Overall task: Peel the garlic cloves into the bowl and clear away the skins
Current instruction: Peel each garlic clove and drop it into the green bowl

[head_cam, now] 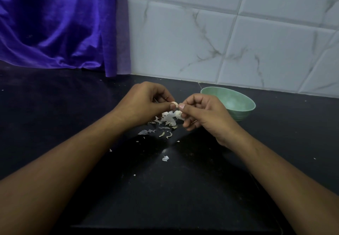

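My left hand (146,102) and my right hand (203,113) meet above the black counter, and both pinch one small pale garlic clove (174,104) between thumb and fingertips. Directly below them lies a heap of white garlic skins (167,120), with what looks like more garlic (178,114) at its right edge. Loose flakes (165,158) are scattered nearer to me. A pale green bowl (238,104) stands just right of my right hand, close to the wall; its contents are hard to make out.
The black counter (183,189) runs from the front edge to a white marble-patterned tiled wall (238,33) at the back. A purple curtain (60,24) hangs down to the counter at the back left.
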